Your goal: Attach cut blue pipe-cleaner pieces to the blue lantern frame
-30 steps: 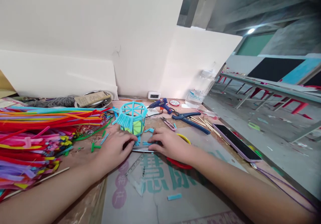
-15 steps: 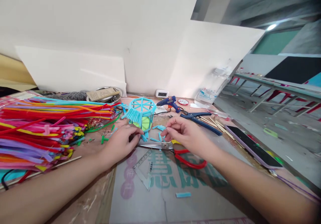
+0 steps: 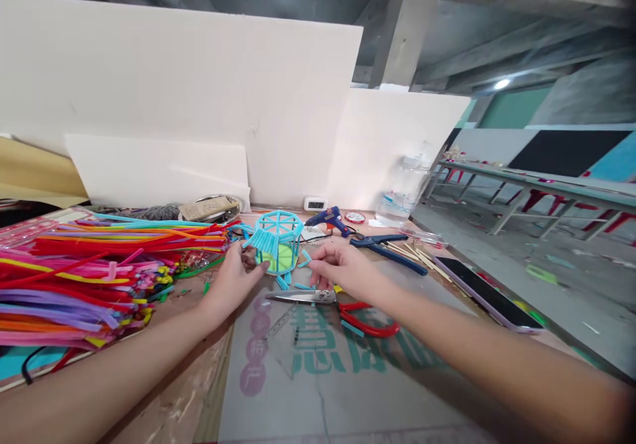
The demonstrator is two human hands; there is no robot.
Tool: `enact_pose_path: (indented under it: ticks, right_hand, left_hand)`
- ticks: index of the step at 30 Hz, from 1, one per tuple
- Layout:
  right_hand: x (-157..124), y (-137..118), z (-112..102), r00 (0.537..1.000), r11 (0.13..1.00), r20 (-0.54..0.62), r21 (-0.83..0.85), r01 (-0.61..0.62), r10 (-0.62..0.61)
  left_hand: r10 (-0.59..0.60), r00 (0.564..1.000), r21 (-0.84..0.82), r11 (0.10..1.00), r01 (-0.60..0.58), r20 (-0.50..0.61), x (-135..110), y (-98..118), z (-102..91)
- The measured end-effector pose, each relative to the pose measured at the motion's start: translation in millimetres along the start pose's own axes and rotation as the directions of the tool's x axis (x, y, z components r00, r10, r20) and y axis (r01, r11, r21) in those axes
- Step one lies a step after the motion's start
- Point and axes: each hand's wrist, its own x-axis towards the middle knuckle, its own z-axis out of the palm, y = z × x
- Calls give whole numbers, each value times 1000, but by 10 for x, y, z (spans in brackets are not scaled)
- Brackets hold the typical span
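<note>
A light-blue pipe-cleaner model (image 3: 279, 226), like a small round pavilion with a green base, stands at the table's middle. My left hand (image 3: 233, 281) holds its left side, thumb at the front of the base and the other fingertips partly hidden. My right hand (image 3: 345, 272) is closed in a pinch on a short blue pipe-cleaner piece (image 3: 306, 257), just right of the model. Below the hands lie scissors (image 3: 368, 321) with red handles. Several cut blue pieces lie around the model's foot, and another blue piece (image 3: 352, 328) is by the scissors' handle.
Bundles of coloured pipe cleaners (image 3: 74, 278) fill the left. Behind stand a small digital clock (image 3: 315, 203), a blue glue gun (image 3: 330, 219) and a clear bottle (image 3: 400, 195). Blue pliers (image 3: 392, 252), thin sticks and a phone (image 3: 484, 291) lie right. A clear set square (image 3: 285, 338) lies in front.
The view has tilted upward. My left hand has shifted to the model's left side. My right hand now pinches a blue piece. The blue piece near the front is gone; one shows by the scissors.
</note>
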Motion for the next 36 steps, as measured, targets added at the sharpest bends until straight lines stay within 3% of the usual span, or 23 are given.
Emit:
enact_pose_path:
  ticks: [5,11,17,30,36]
  right_hand:
    - [121,124,114,998,996,-64,93,-11,17]
    - [177,51,305,986,981,-133,153,122,-102]
    - [194,78,339,977,965,-165,198,170,-138]
    - [205,73,384,985,967,-99,201,158,-141]
    - [199,92,414,994,937,-43,333,106,-98]
  left_hand:
    - [-10,992,-20,1000,12,122,-8,53,-24]
    - [13,990,98,995,-27,143,-35,115,-17]
    - [65,980,141,986,-93,190,-25,84,-7]
    - [105,968,210,965,-154,226,-54,169,-27]
    - [115,967,226,960,-167,229,-53,127,-23]
